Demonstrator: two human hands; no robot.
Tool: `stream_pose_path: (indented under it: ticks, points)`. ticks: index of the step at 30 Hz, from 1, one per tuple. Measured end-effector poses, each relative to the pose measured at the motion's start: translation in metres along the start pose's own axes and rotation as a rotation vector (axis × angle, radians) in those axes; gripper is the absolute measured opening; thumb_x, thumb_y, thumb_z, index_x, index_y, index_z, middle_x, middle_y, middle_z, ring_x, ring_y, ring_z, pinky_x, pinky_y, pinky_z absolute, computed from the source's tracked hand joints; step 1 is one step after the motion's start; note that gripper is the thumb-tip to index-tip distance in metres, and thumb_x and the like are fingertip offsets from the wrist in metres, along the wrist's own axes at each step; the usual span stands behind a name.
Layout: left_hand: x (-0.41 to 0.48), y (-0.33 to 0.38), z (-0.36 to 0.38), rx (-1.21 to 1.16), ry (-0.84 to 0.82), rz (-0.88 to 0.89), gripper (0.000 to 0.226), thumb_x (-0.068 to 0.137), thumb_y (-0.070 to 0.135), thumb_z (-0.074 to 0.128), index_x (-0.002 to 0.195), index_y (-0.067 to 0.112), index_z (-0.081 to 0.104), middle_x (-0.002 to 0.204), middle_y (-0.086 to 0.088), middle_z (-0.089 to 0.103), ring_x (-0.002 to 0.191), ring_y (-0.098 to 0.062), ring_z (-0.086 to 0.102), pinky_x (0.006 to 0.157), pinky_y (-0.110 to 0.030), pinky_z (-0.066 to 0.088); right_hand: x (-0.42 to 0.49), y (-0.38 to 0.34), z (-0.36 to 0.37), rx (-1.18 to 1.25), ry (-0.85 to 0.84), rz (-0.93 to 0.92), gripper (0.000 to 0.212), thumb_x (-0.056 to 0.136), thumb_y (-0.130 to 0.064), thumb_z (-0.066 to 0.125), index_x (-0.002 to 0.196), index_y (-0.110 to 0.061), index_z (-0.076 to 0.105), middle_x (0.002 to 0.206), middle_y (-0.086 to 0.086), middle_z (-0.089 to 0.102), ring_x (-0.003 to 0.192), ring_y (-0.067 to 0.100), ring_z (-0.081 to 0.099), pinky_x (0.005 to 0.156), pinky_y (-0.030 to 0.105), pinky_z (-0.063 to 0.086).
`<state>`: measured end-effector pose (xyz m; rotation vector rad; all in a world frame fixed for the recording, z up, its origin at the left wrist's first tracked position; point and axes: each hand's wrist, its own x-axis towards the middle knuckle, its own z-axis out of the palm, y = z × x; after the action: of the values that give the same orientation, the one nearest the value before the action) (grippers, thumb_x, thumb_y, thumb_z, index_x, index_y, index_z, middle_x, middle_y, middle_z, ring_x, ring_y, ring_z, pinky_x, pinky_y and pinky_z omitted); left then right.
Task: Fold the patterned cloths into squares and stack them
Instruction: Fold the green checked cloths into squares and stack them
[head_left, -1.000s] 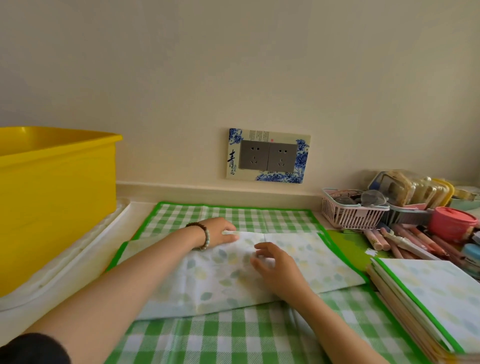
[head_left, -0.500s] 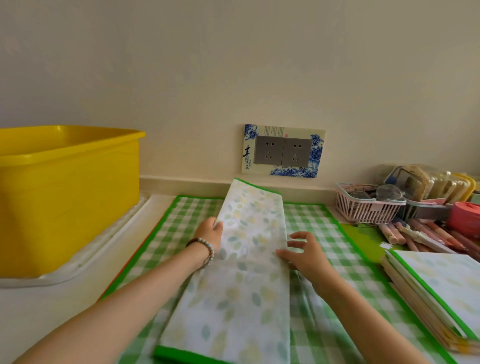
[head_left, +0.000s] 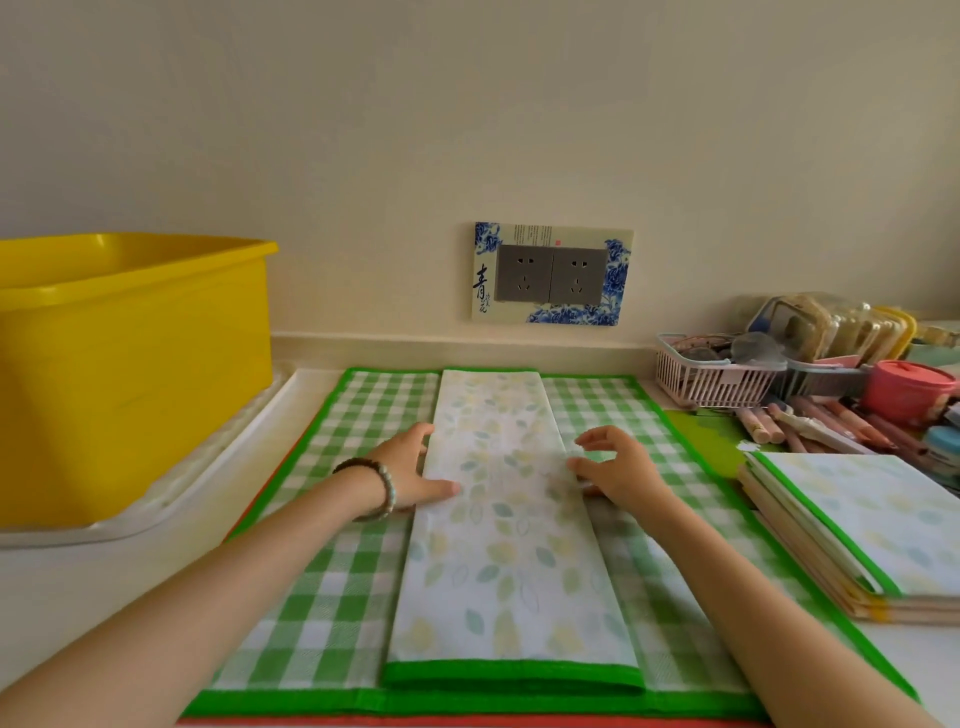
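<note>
Left hand at left edge of leaf-print cloth, about mid-length. Palm down, thumb lying on top of the cloth, fingers spread along and just outside the edge; whether any fabric is pinched under the thumb cannot be told. Beaded bracelet on left wrist. Forearm enters from lower left, low over the counter.

Right hand at the opposite, right edge, level with the left. Fingers curled and partly raised, index lifted clear of the fabric, lower fingertips touching the cloth edge. Looks unclenched, not closed round anything; contact under the palm hidden.

Leaf-print cloth folded into a long narrow strip, lying flat, running from near edge to far edge down the middle of the green checked cloth. Green binding visible at near end of strip. Checked cloth spread flat on the counter, green border all round; red-orange edge of something beneath it shows along near and left sides, not identifiable.

Stack of folded cloths to the right, well apart from the strip, leaf-print on top; cut off by right frame edge, layer count unclear.

Yellow tub far left, cut off. Pink basket and clutter far right, contents hard to make out. Wall socket behind.
</note>
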<state>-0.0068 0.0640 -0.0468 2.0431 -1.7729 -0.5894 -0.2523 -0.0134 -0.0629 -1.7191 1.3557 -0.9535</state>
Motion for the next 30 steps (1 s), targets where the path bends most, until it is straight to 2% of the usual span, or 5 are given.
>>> stream_pose_path:
  ticks: [6,12,19,26,30]
  points:
    - [-0.063,-0.002,-0.009,0.233,-0.122,0.317,0.061,0.082,0.054,0.059,0.136,0.037,0.039,0.140,0.017,0.034,0.120,0.002,0.035,0.099,-0.014,0.029,-0.031,-0.005,-0.023,-0.506,-0.162,-0.349,0.030,0.094,-0.015,0.052,0.120,-0.030,0.056,0.131,-0.007,0.053,0.107,0.008,0.057,0.089,0.025,0.049]
    - [-0.080,-0.026,0.005,0.293,-0.289,0.322,0.102,0.066,0.077,0.054,0.148,0.039,0.007,0.154,0.023,0.001,0.142,0.002,0.004,0.117,-0.024,0.008,-0.064,0.004,-0.048,-1.052,-0.382,-0.721,0.054,0.100,-0.029,0.040,0.145,-0.043,0.015,0.153,-0.020,0.021,0.137,0.005,0.032,0.111,0.022,0.026]
    - [-0.082,-0.024,0.004,0.456,-0.407,0.320,0.126,0.051,0.084,0.049,0.146,0.035,-0.017,0.145,0.027,-0.025,0.135,0.004,-0.020,0.113,-0.025,-0.009,-0.057,0.010,-0.044,-1.171,-0.358,-1.200,0.069,0.074,-0.021,0.076,0.136,-0.023,0.047,0.133,-0.005,0.057,0.111,0.009,0.062,0.086,0.022,0.052]
    - [-0.080,-0.022,0.000,0.193,-0.254,0.266,0.099,0.063,0.087,0.028,0.147,0.035,0.019,0.152,0.021,0.018,0.136,0.003,0.014,0.114,-0.025,0.016,-0.057,0.008,-0.032,-0.946,-0.382,-1.043,0.051,0.085,-0.022,0.052,0.134,-0.033,0.049,0.132,-0.009,0.057,0.114,0.010,0.060,0.092,0.027,0.051]
    - [-0.064,-0.028,-0.003,-0.166,-0.136,0.220,0.030,0.101,0.024,0.034,0.126,0.029,0.050,0.130,0.012,0.053,0.119,0.004,0.044,0.109,-0.022,0.032,-0.053,0.007,-0.032,-0.769,-0.388,-0.715,0.048,0.084,-0.015,0.060,0.129,-0.033,0.055,0.129,-0.017,0.056,0.114,0.001,0.054,0.099,0.025,0.045]
